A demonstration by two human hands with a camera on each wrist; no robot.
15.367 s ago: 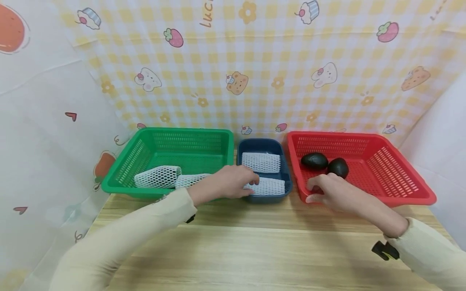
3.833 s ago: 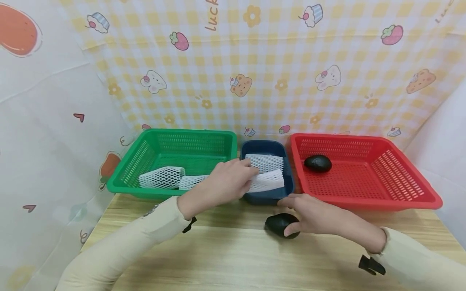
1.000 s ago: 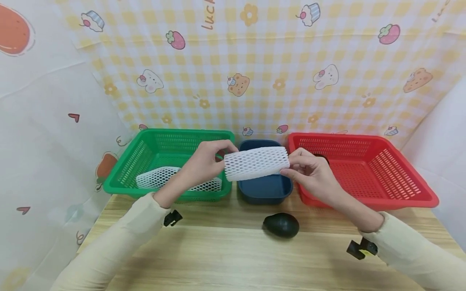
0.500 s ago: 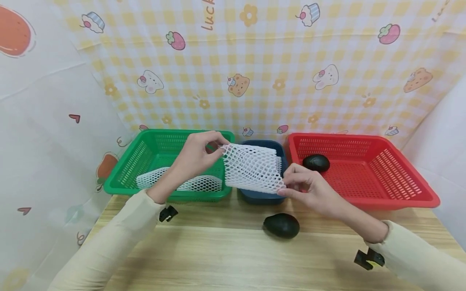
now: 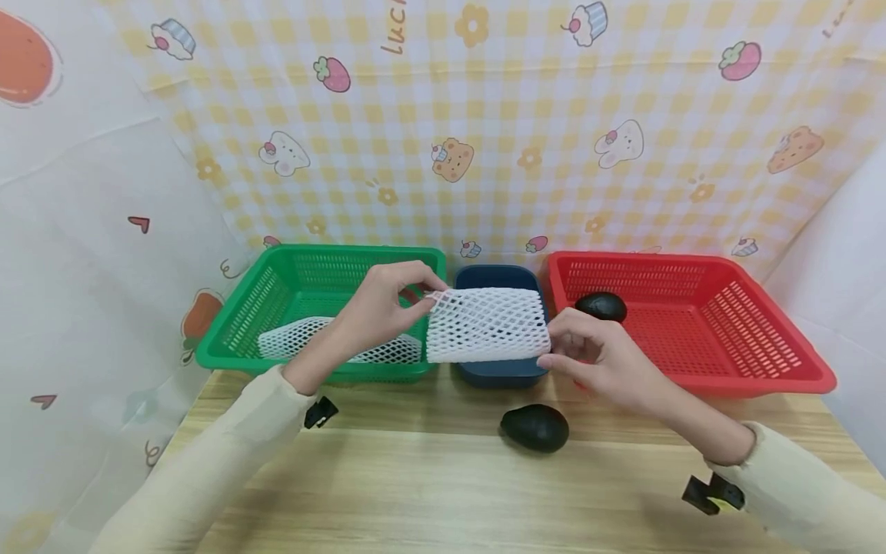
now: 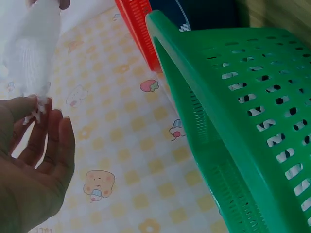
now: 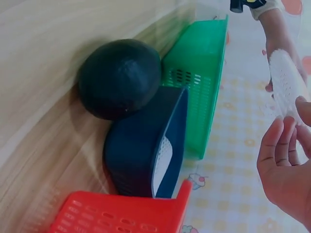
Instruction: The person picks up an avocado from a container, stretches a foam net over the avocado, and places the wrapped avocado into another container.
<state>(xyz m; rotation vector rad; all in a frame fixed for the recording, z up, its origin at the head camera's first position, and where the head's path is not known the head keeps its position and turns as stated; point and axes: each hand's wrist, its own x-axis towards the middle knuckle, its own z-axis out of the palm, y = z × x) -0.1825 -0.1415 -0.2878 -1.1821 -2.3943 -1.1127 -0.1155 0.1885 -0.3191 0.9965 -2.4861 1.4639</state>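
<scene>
A white mesh sleeve (image 5: 487,327) is pinched by the left hand (image 5: 391,304) and right hand (image 5: 601,352) above the blue bin (image 5: 501,375), an avocado (image 5: 535,428) lying nearer on the table (image 5: 443,485); the sleeve could be torn by hard pulling.

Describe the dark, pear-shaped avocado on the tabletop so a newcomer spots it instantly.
On the pale wooden tabletop, find the small blue plastic bin between the green plastic basket and red plastic basket. The dark, pear-shaped avocado lies in front of that bin, narrow end left. Unlike the other avocado, inside the red basket, it rests on wood.
</scene>
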